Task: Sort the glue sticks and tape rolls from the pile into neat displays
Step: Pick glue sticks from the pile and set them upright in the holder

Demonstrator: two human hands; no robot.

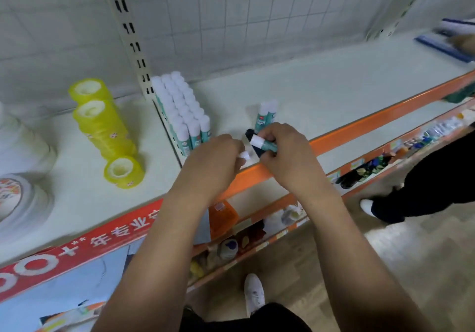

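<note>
Fingers (271,131) of the right hand (282,149) are curled round a glue stick (266,144), holding it sideways just over the front edge of the shelf (334,95) with its white end pointing left. Beside it the left hand (218,154) is clenched as well, and a white cap (244,155) pokes out of its grip. That is probably another stick, though the body is hidden. Something dark (249,134) lies under the right hand, and I can't make out what it is.

To the left, near the front, one yellow roll (123,171) lies flat by itself. Behind it, yellow stacks (102,123) rise one behind the other toward the back. Blurred white rolls (23,152) sit at the left edge of the view. Just beyond the hands, a block of sticks (180,110) stands upright in tidy rows against the divider. Two sticks (267,113) stand on their own a little to its right, apart from the block.

By my reckoning the job is well on, with most of the glue ranked up and most of the tape stacked. What looks left is the stick or two in hand, the stray pair to join to the block, and the lone yellow roll to go on a stack. I can't see the pile itself from where I stand.
</note>
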